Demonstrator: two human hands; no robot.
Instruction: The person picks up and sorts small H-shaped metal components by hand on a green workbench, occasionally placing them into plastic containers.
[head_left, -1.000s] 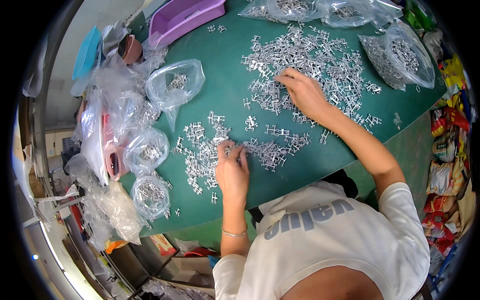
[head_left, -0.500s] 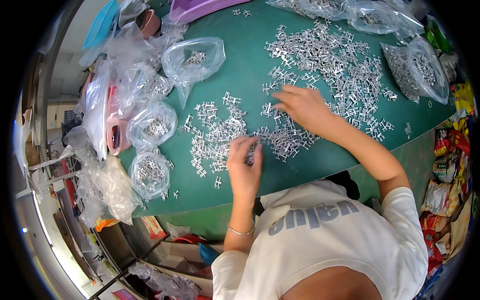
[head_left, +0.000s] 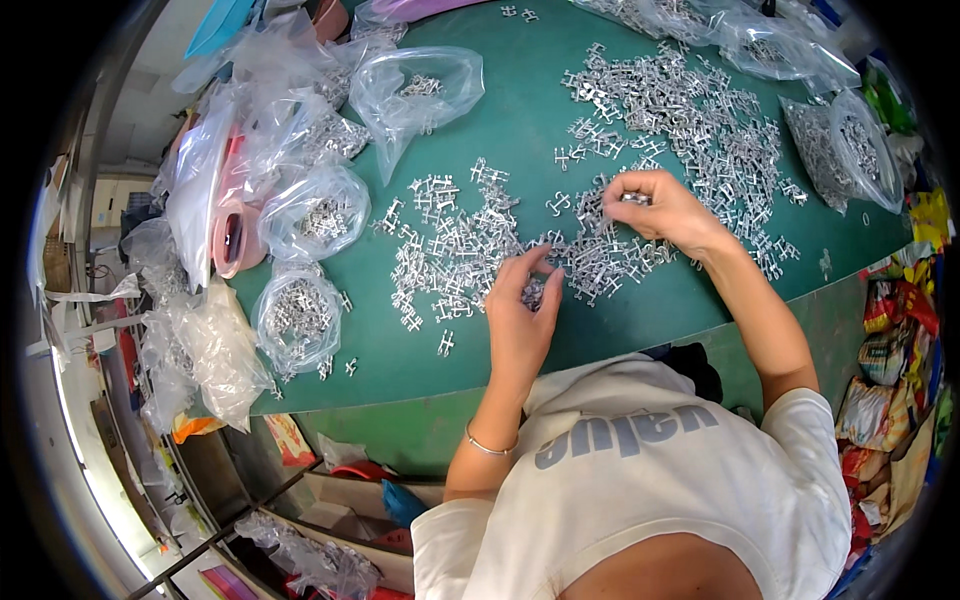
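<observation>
One head-worn fisheye view looks steeply down from above the person's head and shoulders, which fill the 6 o'clock edge. The green counter (head_left: 480, 350) spreads from centre toward 12 o'clock, close beneath the lens. Both forearms enter from 6 o'clock; the left hand (head_left: 520, 310) sits near centre, the right hand (head_left: 665, 208) toward 1 o'clock. Straight edges bow near the dark circular rim. No second view is supplied.
</observation>
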